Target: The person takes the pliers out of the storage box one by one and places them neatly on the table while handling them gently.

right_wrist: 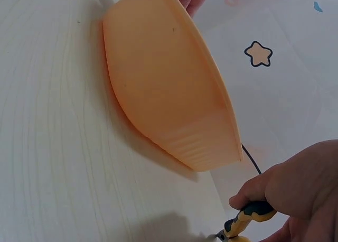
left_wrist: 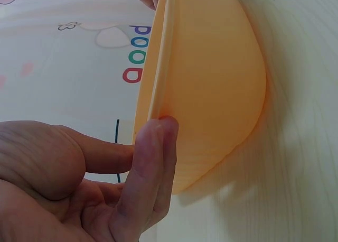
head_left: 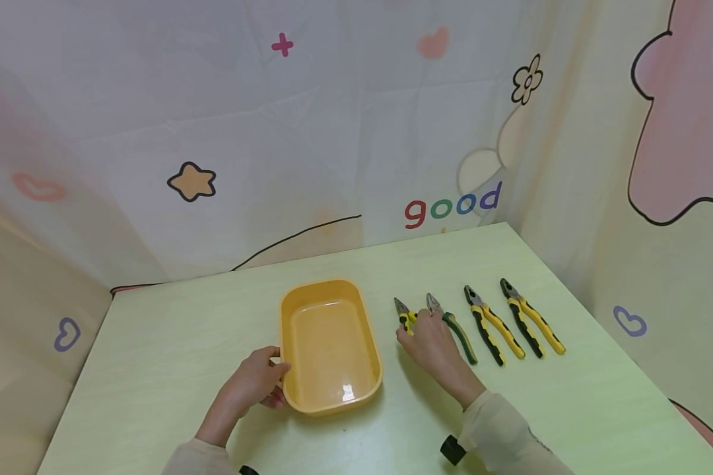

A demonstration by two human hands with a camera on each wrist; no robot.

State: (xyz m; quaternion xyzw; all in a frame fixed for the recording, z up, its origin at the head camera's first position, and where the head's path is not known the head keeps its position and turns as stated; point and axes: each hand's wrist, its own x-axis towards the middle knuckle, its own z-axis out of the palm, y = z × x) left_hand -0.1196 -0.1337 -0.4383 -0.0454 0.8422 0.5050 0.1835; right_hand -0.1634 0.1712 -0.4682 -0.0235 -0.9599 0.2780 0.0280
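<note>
In the head view, my left hand (head_left: 254, 380) pinches the left rim of a yellow-orange plastic tray (head_left: 331, 403). The left wrist view shows the thumb over the rim and the fingers (left_wrist: 141, 168) against the outer wall. Right of the tray, my right hand (head_left: 434, 344) holds a pair of yellow-and-black pliers (head_left: 401, 309) with a narrow nose; the hand covers much of the handles. In the right wrist view, the thumb lies along a handle of these pliers (right_wrist: 244, 216). Beside that hand lie green-handled pliers (head_left: 460, 333), partly hidden by it.
Two larger yellow-and-black pliers lie farther right: one pair (head_left: 492, 323) and another (head_left: 531, 316) nearer the table's right edge. A pale table (head_left: 172, 343) carries everything. Printed curtains (head_left: 333, 132) stand behind it and along its sides.
</note>
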